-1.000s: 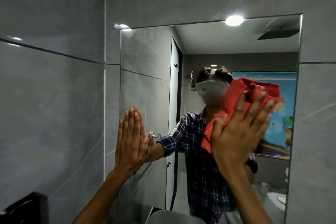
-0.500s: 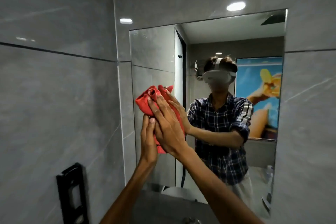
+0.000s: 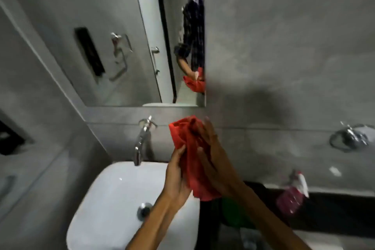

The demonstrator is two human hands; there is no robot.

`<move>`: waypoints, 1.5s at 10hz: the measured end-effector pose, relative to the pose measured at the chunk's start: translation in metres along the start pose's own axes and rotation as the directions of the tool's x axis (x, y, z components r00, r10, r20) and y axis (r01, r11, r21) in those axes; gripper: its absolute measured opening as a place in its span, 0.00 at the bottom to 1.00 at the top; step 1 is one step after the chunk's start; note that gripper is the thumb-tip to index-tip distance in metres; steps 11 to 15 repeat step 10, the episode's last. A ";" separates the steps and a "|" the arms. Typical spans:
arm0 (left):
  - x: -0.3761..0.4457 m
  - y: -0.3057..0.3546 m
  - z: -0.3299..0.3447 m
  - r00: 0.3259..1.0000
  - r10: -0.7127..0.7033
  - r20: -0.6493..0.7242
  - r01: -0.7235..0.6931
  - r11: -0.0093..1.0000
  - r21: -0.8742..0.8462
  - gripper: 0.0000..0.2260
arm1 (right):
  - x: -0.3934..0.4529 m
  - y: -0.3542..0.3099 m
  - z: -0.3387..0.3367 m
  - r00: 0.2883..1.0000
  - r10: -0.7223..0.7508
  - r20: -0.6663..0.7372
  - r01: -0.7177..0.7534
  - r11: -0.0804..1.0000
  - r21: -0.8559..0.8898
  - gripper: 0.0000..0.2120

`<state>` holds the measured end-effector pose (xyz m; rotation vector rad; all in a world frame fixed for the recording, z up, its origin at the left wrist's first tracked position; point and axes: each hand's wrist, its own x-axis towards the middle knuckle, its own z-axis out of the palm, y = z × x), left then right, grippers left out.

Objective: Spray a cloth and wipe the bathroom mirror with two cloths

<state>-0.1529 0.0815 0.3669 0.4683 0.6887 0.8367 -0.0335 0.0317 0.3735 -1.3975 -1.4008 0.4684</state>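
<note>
Above the glossy white basin (image 3: 113, 195), at its two o'clock edge, a crumpled red cloth (image 3: 189, 160) is pressed between both palms: left hand (image 3: 177, 176) and right hand (image 3: 213, 160) are closed on its soft folds. At twelve o'clock the flat mirror (image 3: 129, 46) is seen; a blurred pink spray bottle (image 3: 292, 195) lies at three o'clock.

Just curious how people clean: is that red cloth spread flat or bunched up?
Bunched up. The red cloth hangs crumpled between the left hand and right hand, above the sink's edge.
</note>
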 end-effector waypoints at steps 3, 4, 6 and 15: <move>0.037 -0.252 -0.049 0.878 -0.375 -0.298 0.444 0.871 0.210 0.17 | -0.184 0.200 -0.090 0.584 0.809 0.068 -0.789 0.546 0.283 0.18; 0.064 -0.304 -0.067 0.826 -0.482 -0.292 0.552 0.794 0.253 0.21 | -0.215 0.251 -0.100 0.471 0.876 0.101 -0.863 0.435 0.258 0.15; 0.134 -0.376 -0.085 0.838 -0.486 -0.247 0.545 0.736 0.402 0.18 | -0.216 0.357 -0.098 0.367 0.928 -0.065 -0.894 0.371 0.253 0.17; 0.174 -0.387 -0.095 0.956 -0.285 -0.074 0.186 0.387 0.903 0.29 | -0.205 0.381 -0.077 0.560 0.806 -0.189 -0.824 0.567 -0.025 0.27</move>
